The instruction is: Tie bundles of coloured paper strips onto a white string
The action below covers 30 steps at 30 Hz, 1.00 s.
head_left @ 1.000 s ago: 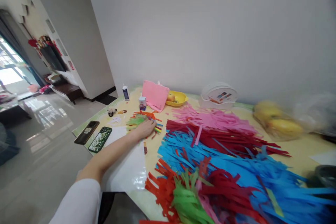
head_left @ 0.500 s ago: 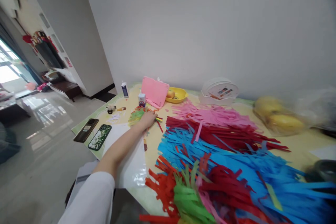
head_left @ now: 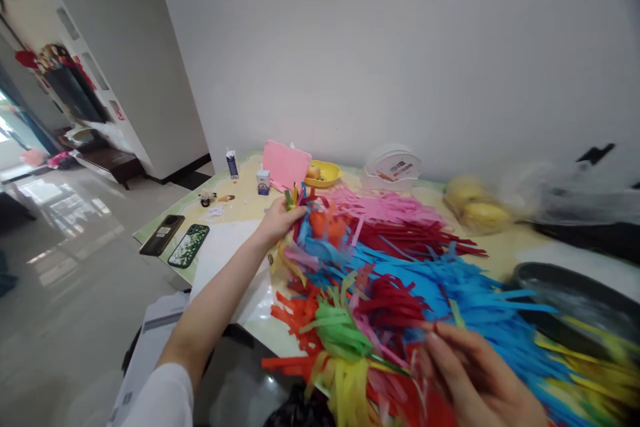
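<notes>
My left hand (head_left: pixel 284 219) is closed around a tassel of colored paper strips (head_left: pixel 325 230), raised above the table, their short ends poking out past my fingers. At the lower right, my right hand (head_left: pixel 475 370) is pinched by a bunch of red, green and pink paper tassels (head_left: pixel 345 330). What sits between its fingertips is too small and blurred to make out. Behind the tassels lie fringed stacks of blue strips (head_left: pixel 430 280), dark red strips (head_left: pixel 395 238) and pink strips (head_left: pixel 400 207). Yellow strips (head_left: pixel 345 387) hang at the near edge.
Two phones (head_left: pixel 187 245) lie at the left edge. Milk cartons (head_left: pixel 263 182), a pink stand-like panel (head_left: pixel 286 163), a yellow fruit dish (head_left: pixel 327 173) and a white holder (head_left: pixel 393 170) line the back. Bagged yellow fruit (head_left: pixel 480 210) and a dark bowl (head_left: pixel 520 273) are on the right.
My left hand has lifted off the table with the multicolored strips and drawn them over the other tassels. My right hand has come into view at the lower right.
</notes>
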Motion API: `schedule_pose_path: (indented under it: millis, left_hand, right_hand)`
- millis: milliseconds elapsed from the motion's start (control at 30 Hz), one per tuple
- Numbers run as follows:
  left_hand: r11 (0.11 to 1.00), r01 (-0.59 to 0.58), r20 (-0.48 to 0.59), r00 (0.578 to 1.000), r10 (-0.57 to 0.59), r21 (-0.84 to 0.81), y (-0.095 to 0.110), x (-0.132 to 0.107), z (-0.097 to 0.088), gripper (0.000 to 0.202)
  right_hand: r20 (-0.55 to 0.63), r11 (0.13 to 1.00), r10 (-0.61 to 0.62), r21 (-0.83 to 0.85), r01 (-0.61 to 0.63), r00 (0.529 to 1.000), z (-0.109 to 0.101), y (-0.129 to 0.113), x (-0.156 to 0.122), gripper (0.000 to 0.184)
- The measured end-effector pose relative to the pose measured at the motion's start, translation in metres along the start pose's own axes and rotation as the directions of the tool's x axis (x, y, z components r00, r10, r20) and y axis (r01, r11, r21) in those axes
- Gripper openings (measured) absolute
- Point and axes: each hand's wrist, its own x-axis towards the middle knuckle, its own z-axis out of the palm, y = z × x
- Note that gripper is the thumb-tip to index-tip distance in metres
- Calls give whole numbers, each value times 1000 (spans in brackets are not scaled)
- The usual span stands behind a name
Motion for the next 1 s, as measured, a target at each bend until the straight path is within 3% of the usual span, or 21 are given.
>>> schedule_pose_path:
  millis: [67,133,300,533,733,833,900,1000]
  left_hand:
    - [958,42,105,994,-12,-284,16,-28,16,41]
    - [878,118,184,982,-35,-464,29,-52,31,40]
    - [841,197,224,970,-93,-504,46,-83,57,30]
    - [909,168,193,976,-99,-383,54,-88,68,24]
    - [854,183,245,967,-68,-488,47,-81,73,24]
    - [812,189,192,977,-96,-553,40,-75,74,23]
    - [807,196,128,980,-149,-557,37,-71,72,23]
    - [851,174,97,985,-145,-495,37,-69,69,22]
  right_hand:
    - [-5,989,-119,-88,118,993,5,-21,19,27]
    - [35,967,-223,-119,226,974,13,-42,38,25]
    - [262,943,-275,-116,313,925,35,-68,71,23]
    - [352,947,-180,-189,258,918,33,-53,79,30]
    - [337,977,-163,-76,200,927,26,-51,84,31]
    - [337,993,-110,-9,121,935,20,-51,91,35]
    - [314,996,-82,2,85,946,17,-49,97,37]
    - [207,980,-149,-98,172,967,14,-46,102,32]
